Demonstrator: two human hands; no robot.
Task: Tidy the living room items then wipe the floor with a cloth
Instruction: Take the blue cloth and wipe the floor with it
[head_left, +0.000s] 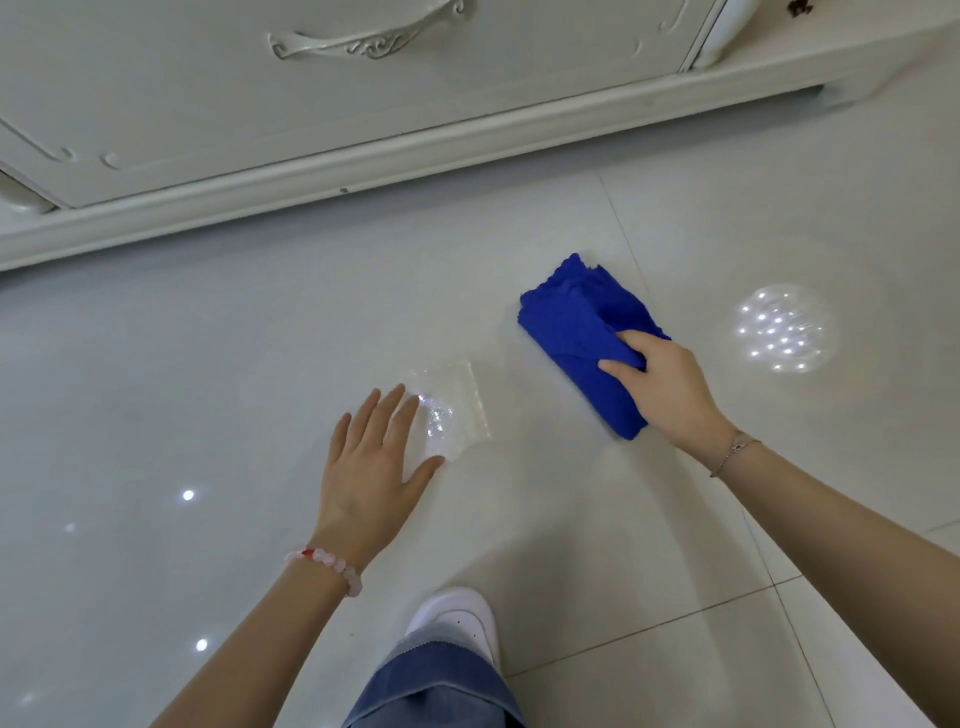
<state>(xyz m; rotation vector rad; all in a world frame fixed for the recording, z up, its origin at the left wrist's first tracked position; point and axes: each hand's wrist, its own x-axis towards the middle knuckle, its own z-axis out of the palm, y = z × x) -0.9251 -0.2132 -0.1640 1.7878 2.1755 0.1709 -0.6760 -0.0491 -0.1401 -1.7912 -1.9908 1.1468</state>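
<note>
Glossy pale floor (208, 364) of large tiles with thin grout lines, seen from above; beyond both hands, a white cabinet (467, 93) with carved panels, a curled ornate handle (363, 44) and a moulded plinth meeting the floor. Right hand (670, 389) palm down and clamped on a blue cloth (576, 322), thumb and fingers pinching a raised fold of it, a thin chain bracelet (733, 451) on the wrist. Cloth folded into a long thick pad, flat on the floor, stretching from under the right hand away past its fingertips toward the cabinet, the near end showing just beside the wrist. To the right of that hand, well apart, a round cluster of bright light spots (782, 327) mirrored in the tile. Left hand (369, 467) palm down with fingers straight and slightly spread, thumb out to the side, holding nothing; low over the floor or resting on it, cannot tell which. Just past the fingertips of the left hand, a glittering patch (449, 415), roughly square, lying between the two hands and apart from the cloth; reflection or clear film, cannot tell. Pink bead bracelet (327, 564) with one red bead on the left wrist. Behind and between the hands, a white shoe (457, 616) on the floor under a blue jeans leg (436, 686). Left of the left forearm, a few small single light dots on the tile
</note>
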